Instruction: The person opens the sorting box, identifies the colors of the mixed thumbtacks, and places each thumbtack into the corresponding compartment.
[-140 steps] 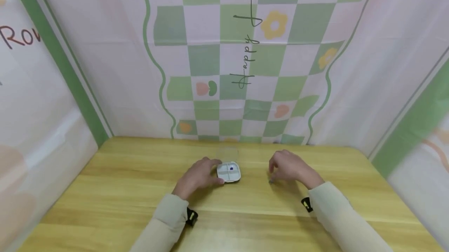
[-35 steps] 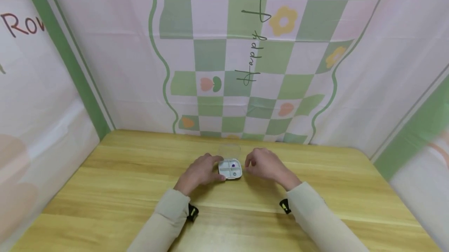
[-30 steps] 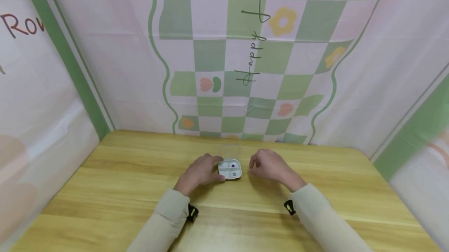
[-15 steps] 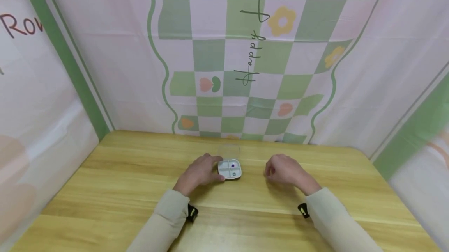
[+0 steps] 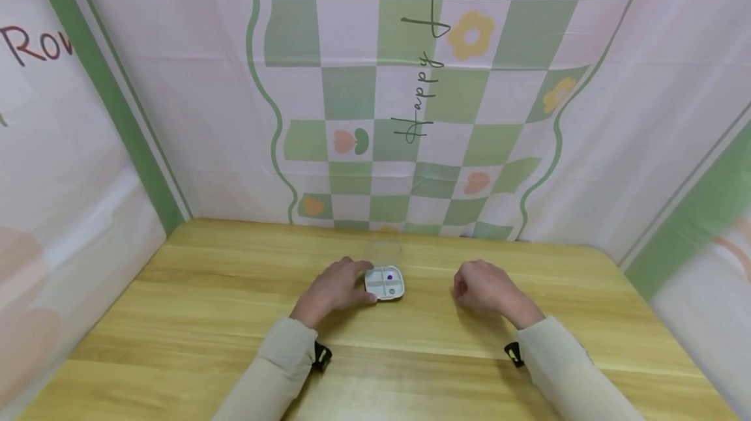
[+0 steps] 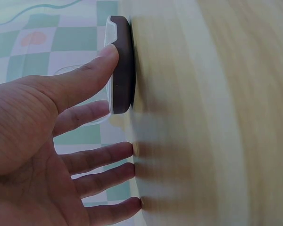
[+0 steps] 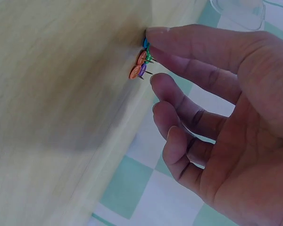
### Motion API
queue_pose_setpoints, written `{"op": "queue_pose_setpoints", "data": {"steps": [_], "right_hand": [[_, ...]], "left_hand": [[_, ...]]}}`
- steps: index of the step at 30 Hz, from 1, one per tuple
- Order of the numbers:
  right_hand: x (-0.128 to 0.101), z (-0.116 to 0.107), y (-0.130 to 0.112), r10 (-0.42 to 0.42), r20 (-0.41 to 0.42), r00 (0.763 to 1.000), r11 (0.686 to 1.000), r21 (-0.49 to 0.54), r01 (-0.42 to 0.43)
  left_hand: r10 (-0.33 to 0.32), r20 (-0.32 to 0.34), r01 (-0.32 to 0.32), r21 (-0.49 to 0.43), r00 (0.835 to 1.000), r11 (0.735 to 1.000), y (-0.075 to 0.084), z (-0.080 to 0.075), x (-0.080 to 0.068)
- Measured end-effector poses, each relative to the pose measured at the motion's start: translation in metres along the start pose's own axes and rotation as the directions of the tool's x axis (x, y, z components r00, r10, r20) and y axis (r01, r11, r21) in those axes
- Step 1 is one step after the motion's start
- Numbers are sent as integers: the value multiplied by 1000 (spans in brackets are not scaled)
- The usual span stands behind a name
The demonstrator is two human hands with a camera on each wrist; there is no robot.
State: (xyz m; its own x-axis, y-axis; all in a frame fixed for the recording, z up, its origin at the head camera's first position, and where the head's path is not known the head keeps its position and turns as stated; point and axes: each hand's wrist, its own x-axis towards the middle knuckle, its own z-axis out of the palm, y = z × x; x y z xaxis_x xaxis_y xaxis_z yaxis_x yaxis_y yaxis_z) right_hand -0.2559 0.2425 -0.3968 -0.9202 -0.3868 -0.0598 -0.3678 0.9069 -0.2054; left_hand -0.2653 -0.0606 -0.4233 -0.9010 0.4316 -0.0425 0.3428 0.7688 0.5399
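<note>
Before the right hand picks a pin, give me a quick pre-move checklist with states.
1. Small white four-compartment box steadied: ok, left hand rests against its side, thumb on the rim.
2. Clear lid out of the way: ok, it lies open behind the box.
3. Pile of coloured pushpins within reach: ok, right hand has a fingertip at them.
4. Pin held: not ok, no pinch visible.
5. Free compartment: ok, two of four hold something.
6. Pin points facing away from fingers: cannot tell.
</note>
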Motion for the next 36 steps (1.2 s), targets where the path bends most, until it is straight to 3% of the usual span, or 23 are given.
{"op": "queue_pose_setpoints", "data": {"steps": [19, 36], "right_hand": [[3, 1, -7, -25, -29, 999, 999, 22, 26], [32, 0, -46, -67, -102, 993, 997, 25, 70]], "left_hand": [[-7, 3, 7, -4, 1000, 1000, -2, 5, -1], [24, -16, -24, 9, 1000, 1000, -3, 2, 3]]}}
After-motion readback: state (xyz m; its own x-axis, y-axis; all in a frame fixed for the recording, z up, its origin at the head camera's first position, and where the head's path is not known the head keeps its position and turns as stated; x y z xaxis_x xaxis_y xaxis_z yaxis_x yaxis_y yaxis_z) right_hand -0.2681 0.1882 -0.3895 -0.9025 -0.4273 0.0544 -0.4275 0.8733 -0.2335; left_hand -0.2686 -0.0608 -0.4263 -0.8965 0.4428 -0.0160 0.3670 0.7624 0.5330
